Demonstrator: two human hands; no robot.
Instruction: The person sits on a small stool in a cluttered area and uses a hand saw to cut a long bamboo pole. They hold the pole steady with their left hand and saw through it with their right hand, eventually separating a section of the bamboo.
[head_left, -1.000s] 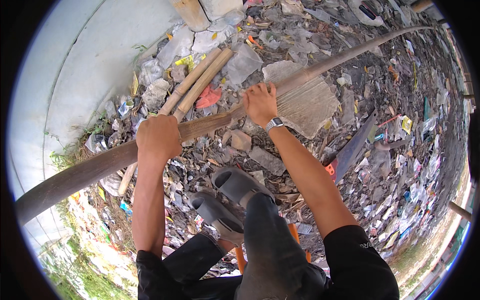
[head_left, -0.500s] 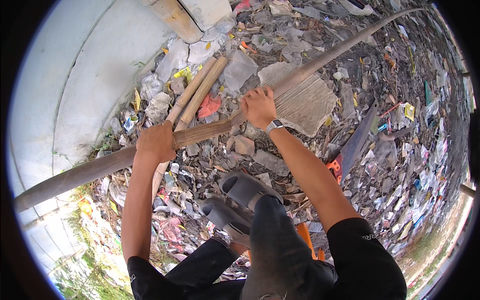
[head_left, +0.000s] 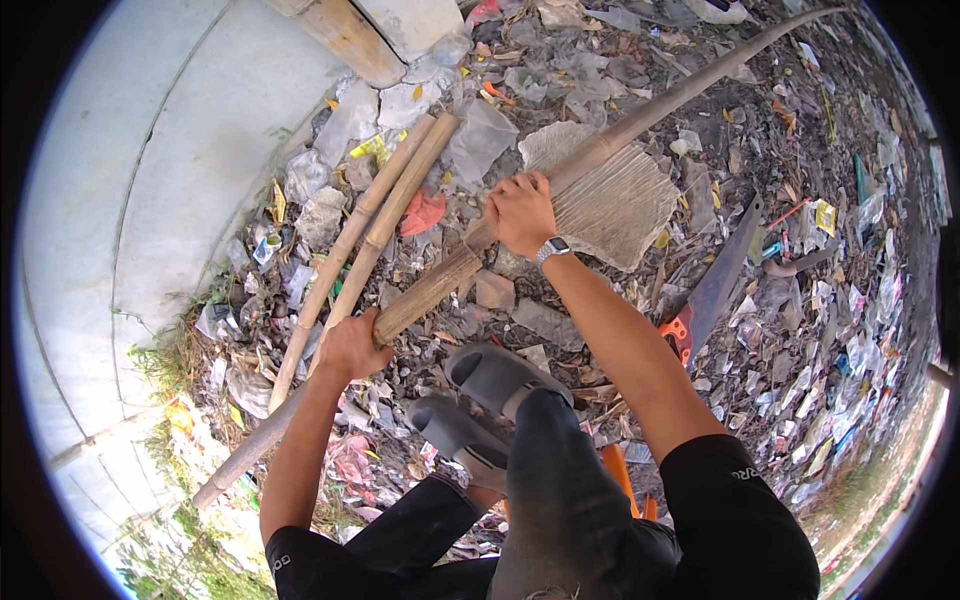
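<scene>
Bamboo pole (head_left: 430, 293), running under both hands, seems stiff, fairly light; left hand (head_left: 352, 347) wraps it, right hand (head_left: 522, 215) curls over it, best gripped either side of the apparent split (head_left: 472, 247) between them.

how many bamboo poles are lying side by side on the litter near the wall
2: the left pole is nearer the wall; the right pole runs down toward the left hand. More may be hidden.
</scene>
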